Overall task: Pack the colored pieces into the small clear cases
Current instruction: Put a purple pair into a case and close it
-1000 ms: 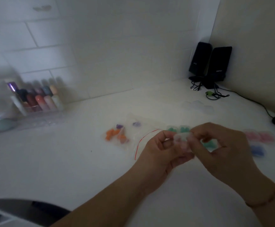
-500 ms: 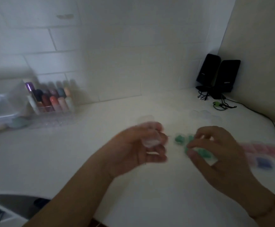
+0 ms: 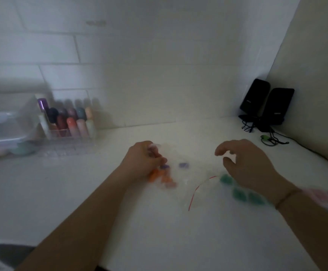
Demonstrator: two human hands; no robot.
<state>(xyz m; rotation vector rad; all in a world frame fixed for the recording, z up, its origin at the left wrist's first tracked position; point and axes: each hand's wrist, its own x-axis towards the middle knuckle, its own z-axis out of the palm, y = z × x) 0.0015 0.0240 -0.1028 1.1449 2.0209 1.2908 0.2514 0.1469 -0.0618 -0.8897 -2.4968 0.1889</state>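
White tiled wall backs a white counter; the view is dim and blurred throughout.

Left hand sits over the orange pieces, fingers curled round a clear case that shows above the knuckles. Its fingertips lie at a purple piece; contact cannot be confirmed through the blur. A second purple piece lies just beside, to the right.

Right hand hovers above the counter, fingers loosely bent and spread, holding nothing. A bracelet circles its wrist.

Green pieces lie on the counter beside and under the right wrist. Pink pieces show at the right edge, too smeared to count. A clear bag with a red seal line lies between the orange and green groups.

At left, a clear rack holds coloured bottles against the wall, next to a clear box. Two black speakers stand in the far right corner, cables trailing along the counter.
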